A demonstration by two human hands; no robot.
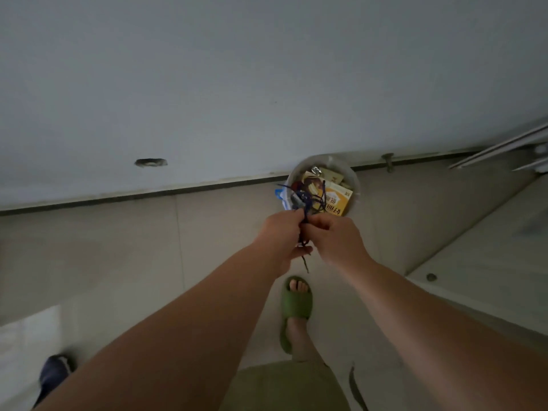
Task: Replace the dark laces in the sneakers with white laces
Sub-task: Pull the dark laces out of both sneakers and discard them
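Observation:
I stand over a round white waste bin [354,180] against the wall. Both arms reach out above it. My left hand [280,235] and my right hand [335,238] are pressed close together, and each grips a bunch of dark blue laces [310,200]. Loops of the laces hang forward over the bin's opening, and one loose end dangles below my hands. No sneakers and no white laces are in view.
The bin holds a yellow carton [336,200] and other rubbish. My foot in a green slipper [296,304] stands on the beige tiled floor behind the bin. A dark blue slipper [55,372] lies at the lower left. Metal rails [504,146] lean at the right.

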